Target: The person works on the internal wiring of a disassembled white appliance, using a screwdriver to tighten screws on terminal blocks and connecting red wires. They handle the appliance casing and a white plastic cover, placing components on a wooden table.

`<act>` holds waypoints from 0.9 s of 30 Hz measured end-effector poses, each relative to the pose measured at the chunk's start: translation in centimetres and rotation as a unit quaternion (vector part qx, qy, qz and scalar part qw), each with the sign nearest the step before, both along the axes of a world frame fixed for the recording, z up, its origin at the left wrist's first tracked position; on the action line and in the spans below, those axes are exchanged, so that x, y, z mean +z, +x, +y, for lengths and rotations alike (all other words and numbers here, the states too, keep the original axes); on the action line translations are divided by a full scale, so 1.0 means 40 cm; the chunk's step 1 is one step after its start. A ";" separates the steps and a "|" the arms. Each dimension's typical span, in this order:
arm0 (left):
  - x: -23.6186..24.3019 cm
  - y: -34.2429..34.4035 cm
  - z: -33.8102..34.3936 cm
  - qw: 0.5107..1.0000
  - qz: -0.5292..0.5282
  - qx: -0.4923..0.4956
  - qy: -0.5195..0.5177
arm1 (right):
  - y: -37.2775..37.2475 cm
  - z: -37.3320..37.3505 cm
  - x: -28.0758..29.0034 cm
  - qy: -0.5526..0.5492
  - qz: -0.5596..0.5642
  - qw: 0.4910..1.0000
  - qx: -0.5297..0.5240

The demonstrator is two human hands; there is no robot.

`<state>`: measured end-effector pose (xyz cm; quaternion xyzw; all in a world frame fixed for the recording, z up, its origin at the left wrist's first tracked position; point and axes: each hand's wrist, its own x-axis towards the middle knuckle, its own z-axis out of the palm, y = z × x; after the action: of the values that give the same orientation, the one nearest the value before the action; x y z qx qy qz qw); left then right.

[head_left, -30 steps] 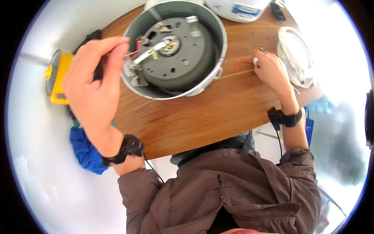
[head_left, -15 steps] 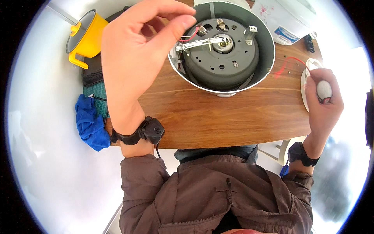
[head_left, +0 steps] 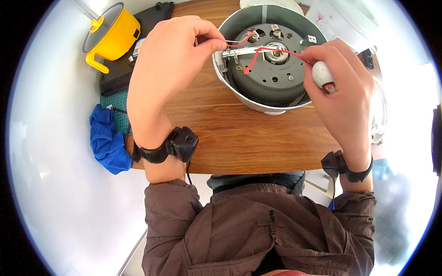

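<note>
My left hand (head_left: 165,69) pinches a thin wire (head_left: 232,41) at the left rim of an open metal housing (head_left: 245,19). Inside sit a grey perforated plate (head_left: 260,83), a silver metal strip (head_left: 244,50) across it and small terminals (head_left: 276,31) with wires attached. My right hand (head_left: 343,92) is closed around a white oval handle (head_left: 321,74) with a red-and-black end, and grips a red wire (head_left: 287,52), whose frayed-looking tip hangs over the plate near the strip.
A yellow pot with grey lid (head_left: 110,37) and blue cloth (head_left: 108,138) lie left, with a green mat (head_left: 120,123) and black case (head_left: 115,85). A white appliance (head_left: 340,20) stands behind. A white ring-shaped part (head_left: 381,115) is at the right on the wooden table (head_left: 239,138).
My right hand has moved left from beside the white ring to the housing, carrying the red wire over the plate. My left hand has lowered slightly since half a second ago, still pinching.
</note>
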<state>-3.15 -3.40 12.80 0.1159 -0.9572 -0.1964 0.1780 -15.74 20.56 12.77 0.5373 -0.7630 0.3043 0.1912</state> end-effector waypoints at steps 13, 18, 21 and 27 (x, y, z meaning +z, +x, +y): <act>-0.030 -0.006 -0.046 0.999 -0.038 0.008 0.030 | 0.027 -0.061 -0.028 0.062 0.014 0.998 0.001; -0.028 -0.011 -0.043 0.998 -0.058 -0.018 0.036 | 0.023 -0.063 -0.034 0.061 0.007 0.998 0.003; -0.030 -0.012 -0.040 0.997 -0.068 -0.020 0.026 | 0.027 -0.061 -0.033 0.058 0.000 0.998 0.005; -0.016 -0.018 -0.020 0.996 0.018 -0.061 0.067 | 0.026 -0.047 -0.029 0.009 -0.094 0.995 0.018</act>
<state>-3.87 -4.22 12.17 0.0653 -0.9440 -0.2723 0.1745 -14.71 18.67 11.62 0.5216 -0.7707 0.3498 0.1079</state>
